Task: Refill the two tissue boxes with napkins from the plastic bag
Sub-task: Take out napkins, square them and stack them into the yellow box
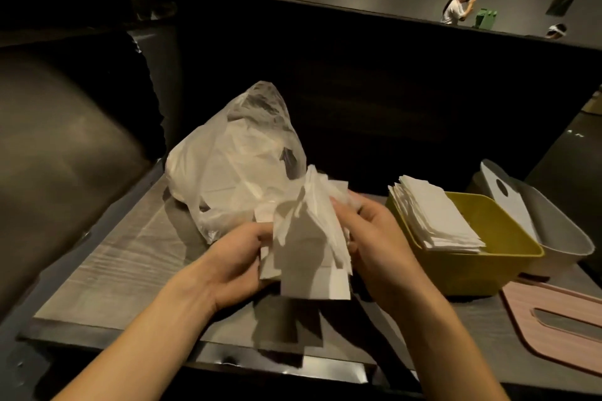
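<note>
A crumpled white plastic bag point(234, 166) stands on the table point(107, 270) at centre. Just in front of it I hold a loose bundle of white napkins point(309, 244) above the table. My left hand point(237, 264) grips its left side and my right hand point(374, 238) grips its right side. To the right sits an open yellow tissue box point(495, 257) with a stack of napkins point(436, 218) leaning inside it. Behind that is a grey tissue box point(566, 238), with its white lid point(508, 198) propped in it.
A pink lid with a slot point(553, 322) lies flat at the right near the table's front edge. A dark padded bench back runs behind the table, and a curved seat fills the left. People stand far off at the back.
</note>
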A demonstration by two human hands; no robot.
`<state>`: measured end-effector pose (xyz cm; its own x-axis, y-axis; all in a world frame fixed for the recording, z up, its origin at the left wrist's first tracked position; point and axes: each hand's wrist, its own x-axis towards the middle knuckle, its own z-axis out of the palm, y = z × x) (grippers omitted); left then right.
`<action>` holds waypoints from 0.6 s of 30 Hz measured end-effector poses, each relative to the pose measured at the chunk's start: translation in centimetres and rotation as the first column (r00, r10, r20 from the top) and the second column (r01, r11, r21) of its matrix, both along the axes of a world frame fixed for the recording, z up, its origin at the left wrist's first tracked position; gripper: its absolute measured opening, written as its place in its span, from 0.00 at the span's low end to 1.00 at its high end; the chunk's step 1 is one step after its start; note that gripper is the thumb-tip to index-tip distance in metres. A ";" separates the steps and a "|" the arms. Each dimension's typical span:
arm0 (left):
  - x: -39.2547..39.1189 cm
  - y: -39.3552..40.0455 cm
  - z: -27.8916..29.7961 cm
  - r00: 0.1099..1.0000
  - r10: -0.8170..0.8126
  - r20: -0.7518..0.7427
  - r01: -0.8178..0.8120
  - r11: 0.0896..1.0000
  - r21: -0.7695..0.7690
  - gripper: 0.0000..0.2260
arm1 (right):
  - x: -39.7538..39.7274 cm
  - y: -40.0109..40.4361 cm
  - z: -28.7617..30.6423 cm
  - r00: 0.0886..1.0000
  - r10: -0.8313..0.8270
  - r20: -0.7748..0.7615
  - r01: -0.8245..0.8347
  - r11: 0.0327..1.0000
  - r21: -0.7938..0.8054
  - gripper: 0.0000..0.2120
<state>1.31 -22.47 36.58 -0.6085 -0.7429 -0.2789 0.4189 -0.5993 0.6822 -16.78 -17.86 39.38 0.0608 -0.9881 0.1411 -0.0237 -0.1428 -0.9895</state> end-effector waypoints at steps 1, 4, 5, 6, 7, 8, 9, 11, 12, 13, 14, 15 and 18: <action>-0.1 -0.1 0.0 1.000 0.012 0.025 -0.012 1.000 0.003 0.14 | -0.3 0.0 -0.8 0.999 -0.040 -0.038 0.040 0.999 0.008 0.14; -0.1 0.0 0.0 1.000 0.000 -0.017 0.000 1.000 0.023 0.18 | -0.6 -0.5 -2.3 0.992 -0.116 -0.050 0.116 0.993 0.008 0.12; -0.1 0.0 0.0 1.000 0.014 -0.016 -0.014 1.000 0.018 0.20 | -0.7 -0.8 -2.6 0.988 -0.146 -0.044 0.147 0.989 0.004 0.12; 0.0 0.1 0.1 0.999 0.028 -0.033 -0.028 1.000 0.012 0.22 | -0.7 -1.0 -2.9 0.983 -0.182 -0.036 0.182 0.983 -0.002 0.12; 0.1 0.4 0.6 0.999 0.036 -0.038 -0.037 0.999 -0.005 0.24 | -0.6 -1.2 -3.0 0.976 -0.215 -0.025 0.215 0.977 -0.005 0.13; 0.0 0.5 0.6 0.998 0.042 -0.043 -0.043 0.999 -0.020 0.23 | -0.6 -1.3 -3.2 0.971 -0.239 -0.014 0.239 0.971 -0.008 0.13; 0.0 0.5 0.5 0.998 0.046 -0.050 -0.047 0.998 -0.029 0.23 | -0.6 -1.4 -3.4 0.968 -0.252 -0.006 0.252 0.968 -0.008 0.13; -0.2 0.7 0.2 0.997 0.076 -0.030 -0.077 0.996 -0.045 0.26 | -0.5 -1.4 -3.6 0.966 -0.259 -0.002 0.259 0.966 -0.018 0.13; -0.3 0.7 -0.1 0.997 0.078 -0.001 -0.078 0.994 -0.079 0.24 | -0.5 -1.3 -3.5 0.966 -0.257 -0.002 0.257 0.966 -0.029 0.12; -0.4 0.9 -0.2 0.995 0.082 0.056 -0.075 0.989 -0.128 0.21 | -0.4 -1.2 -3.5 0.969 -0.249 0.007 0.249 0.968 -0.036 0.12; -0.4 0.9 -0.4 0.990 0.094 0.106 -0.075 0.982 -0.172 0.20 | -0.3 -1.1 -3.3 0.972 -0.235 0.028 0.236 0.971 -0.037 0.12; -0.3 1.1 -0.4 0.981 0.115 0.157 -0.082 0.976 -0.204 0.20 | -0.3 -0.9 -3.2 0.974 -0.220 0.059 0.222 0.975 -0.026 0.13; 0.1 1.2 -0.6 0.977 0.080 0.199 -0.021 0.958 -0.286 0.21 | -0.6 0.0 -3.4 0.981 -0.185 0.066 0.185 0.983 0.002 0.15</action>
<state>1.43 -21.24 35.95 -0.5195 -0.8374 -0.1702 0.2761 -0.3530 0.8939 -17.40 -17.81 36.01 -0.1326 -0.9809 0.1424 0.0147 -0.1456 -0.9892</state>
